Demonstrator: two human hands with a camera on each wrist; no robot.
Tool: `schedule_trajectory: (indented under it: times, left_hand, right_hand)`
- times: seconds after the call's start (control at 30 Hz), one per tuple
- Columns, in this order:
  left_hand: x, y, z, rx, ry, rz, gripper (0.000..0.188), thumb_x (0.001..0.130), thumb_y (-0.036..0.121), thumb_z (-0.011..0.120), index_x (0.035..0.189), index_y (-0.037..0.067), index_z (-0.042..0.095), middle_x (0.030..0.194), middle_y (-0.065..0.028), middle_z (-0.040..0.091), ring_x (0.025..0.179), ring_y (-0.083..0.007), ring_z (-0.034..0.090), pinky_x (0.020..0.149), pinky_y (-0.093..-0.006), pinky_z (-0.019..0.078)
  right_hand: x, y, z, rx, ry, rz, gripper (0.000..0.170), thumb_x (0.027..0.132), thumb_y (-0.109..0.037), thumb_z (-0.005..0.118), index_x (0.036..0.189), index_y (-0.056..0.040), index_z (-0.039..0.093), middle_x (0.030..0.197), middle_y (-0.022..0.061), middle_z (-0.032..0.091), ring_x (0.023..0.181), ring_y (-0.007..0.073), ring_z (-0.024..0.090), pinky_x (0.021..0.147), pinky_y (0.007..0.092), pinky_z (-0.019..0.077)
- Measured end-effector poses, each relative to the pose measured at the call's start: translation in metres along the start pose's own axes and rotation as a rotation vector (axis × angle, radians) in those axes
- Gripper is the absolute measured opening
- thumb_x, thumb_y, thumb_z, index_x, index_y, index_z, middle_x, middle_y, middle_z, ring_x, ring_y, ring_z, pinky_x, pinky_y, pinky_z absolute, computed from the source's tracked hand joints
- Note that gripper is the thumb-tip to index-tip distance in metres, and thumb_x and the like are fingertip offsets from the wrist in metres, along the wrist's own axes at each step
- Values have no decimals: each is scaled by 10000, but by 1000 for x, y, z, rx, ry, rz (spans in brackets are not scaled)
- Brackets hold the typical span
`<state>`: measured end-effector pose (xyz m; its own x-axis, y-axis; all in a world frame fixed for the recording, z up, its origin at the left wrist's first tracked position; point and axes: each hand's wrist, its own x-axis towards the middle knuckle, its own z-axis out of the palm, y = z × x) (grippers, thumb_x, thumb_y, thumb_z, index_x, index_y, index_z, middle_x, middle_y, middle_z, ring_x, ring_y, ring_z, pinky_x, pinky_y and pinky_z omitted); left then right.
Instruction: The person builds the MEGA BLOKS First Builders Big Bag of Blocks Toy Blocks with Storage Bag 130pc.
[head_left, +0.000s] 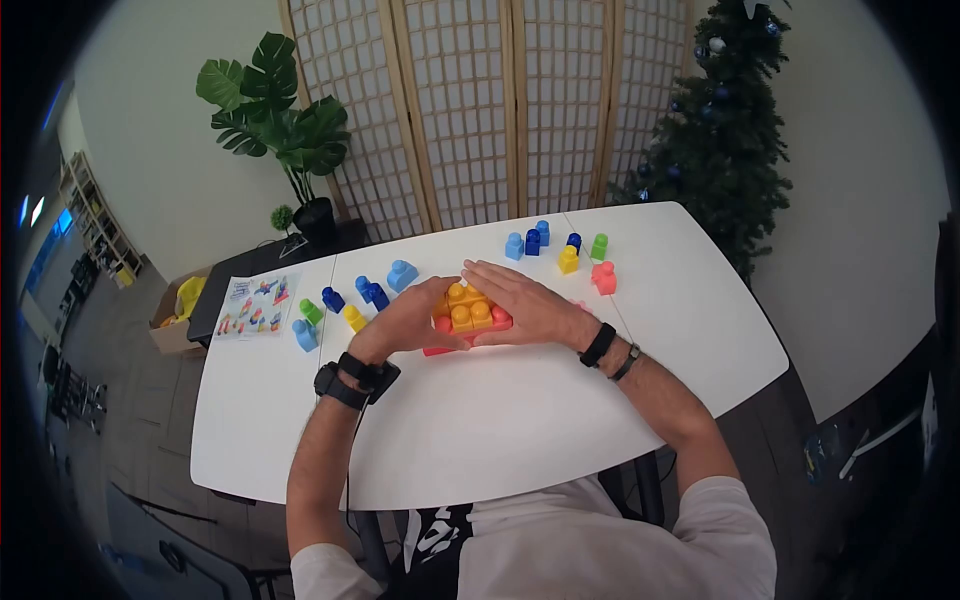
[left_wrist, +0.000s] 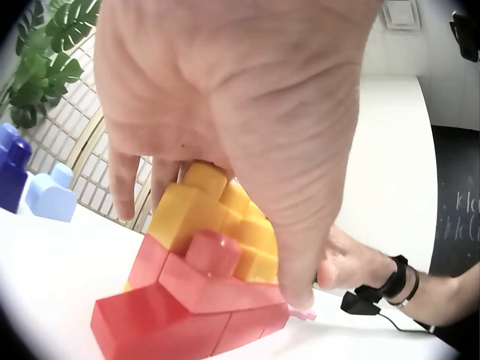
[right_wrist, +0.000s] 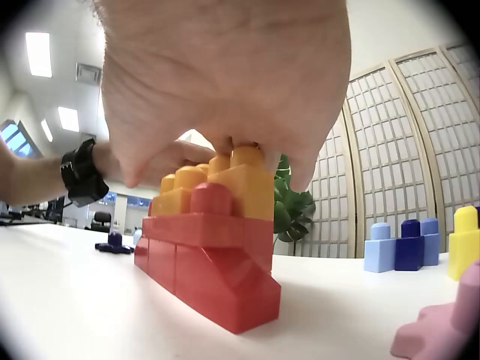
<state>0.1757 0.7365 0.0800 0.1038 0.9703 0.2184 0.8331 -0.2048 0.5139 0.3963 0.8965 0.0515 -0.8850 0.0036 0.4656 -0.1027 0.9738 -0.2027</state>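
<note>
A toy building-block structure (head_left: pixel 471 319) stands on the white table, with red blocks (right_wrist: pixel 202 277) below and yellow-orange blocks (left_wrist: pixel 217 214) on top. My left hand (head_left: pixel 412 316) grips it from the left, the thumb along the near side and the fingers reaching behind. From the right, my right hand (head_left: pixel 535 308) holds it too, with fingers across the far side and top and the thumb on the near side. The palms partly hide the structure's ends. In the right wrist view, a pink block (right_wrist: pixel 450 322) lies close by on the right.
Loose blue blocks (head_left: pixel 402 275), a green block (head_left: pixel 311 312) and a yellow block (head_left: pixel 355 318) lie left of the hands. More blocks stand at the back right, among them a yellow one (head_left: pixel 568 260) and a coral one (head_left: pixel 604 278). A picture sheet (head_left: pixel 255 306) lies at the table's left edge.
</note>
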Motion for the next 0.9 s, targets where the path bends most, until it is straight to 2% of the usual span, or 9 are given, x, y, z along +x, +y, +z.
schedule_trajectory:
  times: [0.07,0.17,0.3,0.6,0.73,0.77,0.83,0.87,0.9]
  left_hand:
    - [1,-5,8,136,24,6,855,770,305,983,1421,-54,563,1255,-237,701,1189,-407,682,1044,-424,540]
    - [5,-1,13,191,1,-91,819,744,259,992,1376,-43,567,1228,-232,681,1147,-422,670,1005,-438,547]
    - [3,-8,17,197,19,-64,767,756,237,984,1339,-34,566,1209,-228,675,1128,-421,667,990,-446,546]
    - [10,-12,19,205,58,-45,780,743,238,990,1340,-16,556,1207,-222,662,1152,-425,649,1007,-454,534]
    - [13,-14,14,150,6,-93,949,738,258,997,1488,-23,489,1345,-237,640,1264,-411,622,1076,-438,517]
    - [13,-14,11,94,10,-96,1019,736,268,1002,1547,-20,456,1398,-240,629,1309,-402,610,1104,-436,509]
    - [5,-19,1,59,117,-53,1060,746,289,1001,1586,-3,424,1431,-239,617,1340,-395,596,1126,-443,499]
    - [0,-23,-7,16,211,-14,1101,757,311,1001,1626,13,393,1464,-238,606,1370,-388,583,1148,-450,489]
    - [-2,-29,-18,-10,295,9,1027,814,351,969,1619,39,413,1466,-222,605,1355,-379,599,1113,-451,518]
  right_hand:
    - [-1,-7,-2,0,-7,13,1049,908,-509,836,1670,-8,318,1700,240,378,1602,374,344,1302,438,344]
    - [-4,-7,0,-32,-24,40,1030,910,-434,848,1679,-20,302,1728,219,335,1622,371,304,1310,447,333]
    - [-4,-4,8,-72,-36,49,1034,899,-347,859,1689,-30,271,1737,184,330,1634,369,273,1307,448,348]
    - [2,-5,5,-55,-77,120,1017,889,-325,873,1679,-54,294,1712,173,367,1635,367,263,1310,464,349]
    - [6,-2,1,-34,-87,126,982,912,-309,858,1681,-62,299,1703,173,385,1630,375,276,1298,461,361]
    - [7,-3,-5,97,-88,174,966,931,-308,840,1686,-65,289,1700,181,391,1628,377,282,1296,453,359]
    - [11,3,-16,218,-90,213,950,950,-306,823,1691,-67,279,1697,188,397,1626,380,289,1293,445,356]
    - [11,8,-20,252,27,251,850,960,-313,811,1640,-49,373,1621,212,475,1551,396,403,1246,439,410]
    - [8,14,-23,290,141,292,758,970,-319,798,1588,-32,468,1545,236,552,1475,413,516,1200,433,464]
